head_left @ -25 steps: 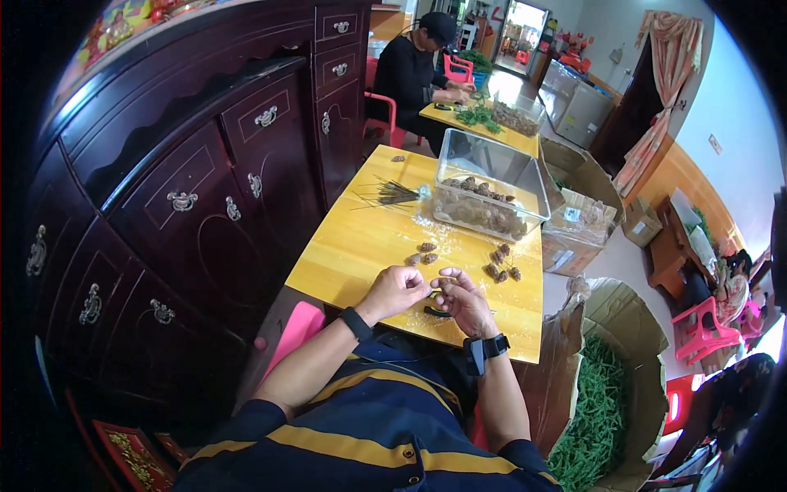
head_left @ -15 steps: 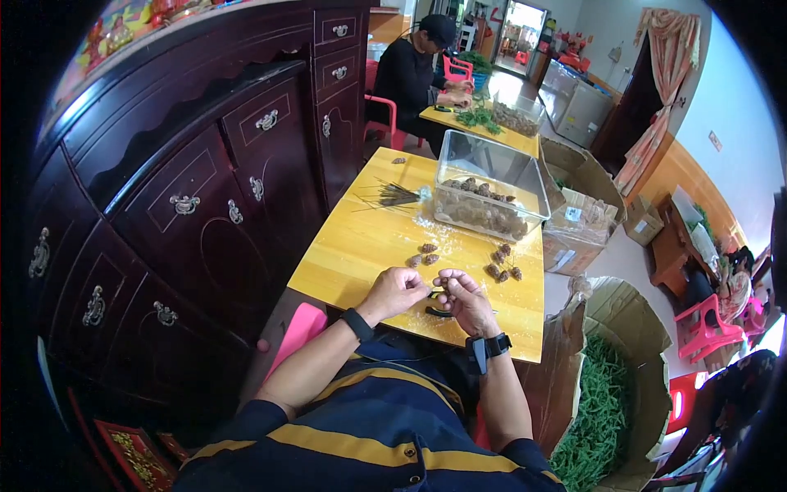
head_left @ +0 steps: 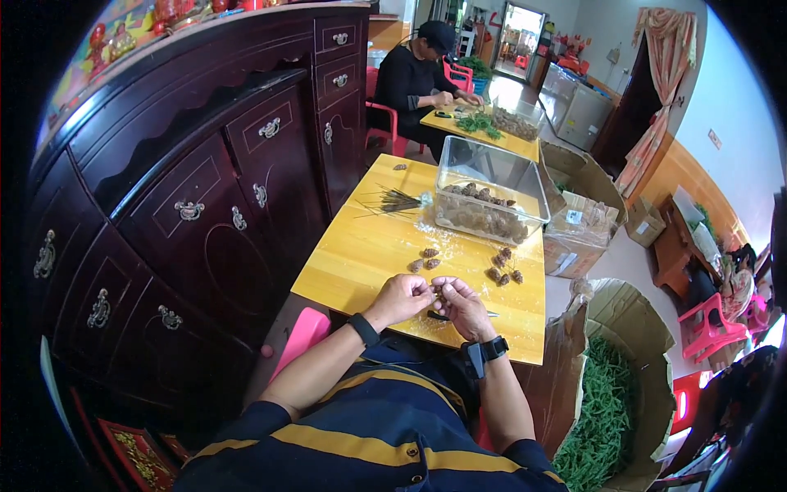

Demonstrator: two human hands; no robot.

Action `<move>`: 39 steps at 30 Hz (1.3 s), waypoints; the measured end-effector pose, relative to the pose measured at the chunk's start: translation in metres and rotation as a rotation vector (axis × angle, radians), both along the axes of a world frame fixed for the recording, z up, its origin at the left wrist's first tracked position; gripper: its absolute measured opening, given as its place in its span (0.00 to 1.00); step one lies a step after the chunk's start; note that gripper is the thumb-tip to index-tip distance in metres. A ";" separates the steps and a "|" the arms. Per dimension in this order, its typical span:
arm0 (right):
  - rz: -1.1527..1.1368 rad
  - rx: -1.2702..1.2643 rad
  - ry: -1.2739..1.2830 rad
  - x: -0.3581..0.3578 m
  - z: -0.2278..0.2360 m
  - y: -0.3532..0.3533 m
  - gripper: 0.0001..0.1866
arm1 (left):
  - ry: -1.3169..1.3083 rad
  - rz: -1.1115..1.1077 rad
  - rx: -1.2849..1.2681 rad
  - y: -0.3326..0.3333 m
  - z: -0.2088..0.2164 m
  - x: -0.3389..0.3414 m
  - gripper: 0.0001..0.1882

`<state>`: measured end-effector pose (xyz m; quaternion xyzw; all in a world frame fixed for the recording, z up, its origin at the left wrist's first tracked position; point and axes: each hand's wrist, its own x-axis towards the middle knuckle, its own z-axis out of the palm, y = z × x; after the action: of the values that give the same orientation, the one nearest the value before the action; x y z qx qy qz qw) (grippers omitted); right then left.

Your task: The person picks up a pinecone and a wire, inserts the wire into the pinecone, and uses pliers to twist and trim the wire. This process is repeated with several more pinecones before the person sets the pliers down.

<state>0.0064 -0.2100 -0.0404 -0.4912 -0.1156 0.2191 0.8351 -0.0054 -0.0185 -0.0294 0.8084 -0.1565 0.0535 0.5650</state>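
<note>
My left hand [head_left: 402, 300] and my right hand [head_left: 464, 307] meet over the near edge of the yellow table [head_left: 352, 246], fingertips pinched together. Between the right fingers shows a bit of a small brown pine cone [head_left: 438, 293], mostly hidden. What the left fingers pinch is too small to make out. Under my right hand lies a black-handled tool [head_left: 436, 315], partly covered. Just beyond my hands sit a few loose pine cones [head_left: 431, 264], and another group of pine cones [head_left: 503, 268] lies to the right. Thin dark wires [head_left: 397, 200] are bunched farther left.
A clear plastic bin [head_left: 492, 213] of pine cones stands at the table's far right. A cardboard box [head_left: 607, 394] of green artificial foliage is at my right. Dark cabinets [head_left: 205, 213] line the left. Another person [head_left: 410, 82] works at a table [head_left: 492, 135] beyond.
My left hand has moved slightly right and up, and its fingertips now meet those of my right hand. The person beyond has shifted their hands.
</note>
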 end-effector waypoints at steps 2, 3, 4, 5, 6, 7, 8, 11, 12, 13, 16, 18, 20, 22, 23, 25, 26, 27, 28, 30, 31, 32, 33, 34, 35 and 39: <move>0.020 0.003 0.001 0.000 0.000 0.000 0.15 | -0.013 0.014 0.018 0.001 0.002 0.000 0.11; 0.030 0.004 0.002 0.001 0.001 0.001 0.15 | -0.020 0.021 0.027 0.001 0.003 0.001 0.10; 0.030 0.004 0.002 0.001 0.002 0.001 0.15 | -0.020 0.021 0.027 0.001 0.004 0.001 0.10; 0.026 -0.004 0.008 0.001 0.003 0.000 0.15 | -0.013 0.025 0.033 0.002 0.005 0.001 0.10; 0.022 -0.013 0.014 0.000 0.006 0.000 0.15 | -0.006 0.030 0.039 0.002 0.007 0.000 0.10; 0.018 -0.021 0.020 0.000 0.008 0.000 0.15 | 0.001 0.034 0.045 0.003 0.007 0.000 0.10; 0.018 -0.021 0.019 -0.001 0.009 0.000 0.15 | -0.001 0.034 0.045 0.003 0.007 0.000 0.10; -0.002 -0.044 0.007 -0.004 0.010 0.002 0.15 | -0.019 0.056 0.027 0.002 0.004 -0.001 0.10; -0.003 -0.044 0.006 -0.004 0.009 0.001 0.15 | -0.019 0.056 0.027 0.002 0.004 -0.001 0.10; 0.018 -0.035 -0.002 -0.003 0.006 0.001 0.14 | -0.024 0.055 0.032 0.002 0.004 -0.002 0.10; 0.057 -0.018 -0.013 -0.003 0.000 -0.002 0.14 | -0.029 0.053 0.043 0.002 0.005 -0.004 0.09; 0.059 0.012 0.001 -0.005 0.000 -0.003 0.14 | 0.004 0.084 0.044 0.001 0.009 -0.008 0.09; 0.055 0.028 0.026 -0.004 -0.001 -0.004 0.14 | 0.038 0.095 0.045 -0.001 0.007 -0.005 0.09; 0.048 0.039 -0.003 0.000 0.001 -0.002 0.14 | -0.047 0.131 -0.048 -0.001 -0.005 0.001 0.09; 0.042 0.044 -0.009 0.000 -0.002 -0.003 0.14 | -0.014 0.125 -0.048 -0.002 -0.006 0.000 0.09; 0.035 0.028 0.006 0.000 0.002 -0.004 0.14 | -0.085 0.078 -0.029 -0.001 -0.001 0.003 0.07; 0.042 0.010 -0.011 0.000 0.005 -0.004 0.13 | -0.056 0.073 -0.030 0.000 -0.002 0.005 0.07; 0.037 0.008 0.017 0.000 0.004 -0.003 0.13 | -0.056 0.059 -0.050 0.003 -0.004 0.006 0.07; 0.038 0.005 0.014 0.002 0.003 -0.002 0.13 | -0.061 0.048 -0.071 0.004 -0.006 0.007 0.07; 0.034 0.002 -0.008 0.006 0.002 -0.002 0.13 | -0.039 0.046 -0.067 0.001 -0.004 0.007 0.07; 0.032 0.000 0.004 0.006 0.001 -0.003 0.13 | -0.038 0.052 -0.061 0.001 -0.002 0.005 0.07; 0.036 0.004 -0.003 0.006 0.000 -0.004 0.13 | -0.040 0.059 -0.055 0.001 0.000 0.003 0.07; 0.041 0.008 -0.012 0.006 -0.001 -0.005 0.13 | -0.032 0.058 -0.057 0.000 0.001 0.002 0.07; 0.045 0.012 -0.023 0.006 -0.001 -0.006 0.13 | -0.042 0.061 -0.049 -0.001 0.001 0.002 0.07; 0.044 0.010 -0.020 0.006 -0.002 -0.006 0.13 | -0.054 0.063 -0.041 -0.002 0.002 0.002 0.06; 0.064 0.025 -0.021 0.001 0.002 -0.006 0.14 | -0.057 0.075 -0.049 -0.002 0.006 -0.004 0.06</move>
<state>0.0079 -0.2161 -0.0388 -0.4791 -0.1428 0.2388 0.8325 -0.0091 -0.0206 -0.0239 0.7978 -0.1411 0.1015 0.5774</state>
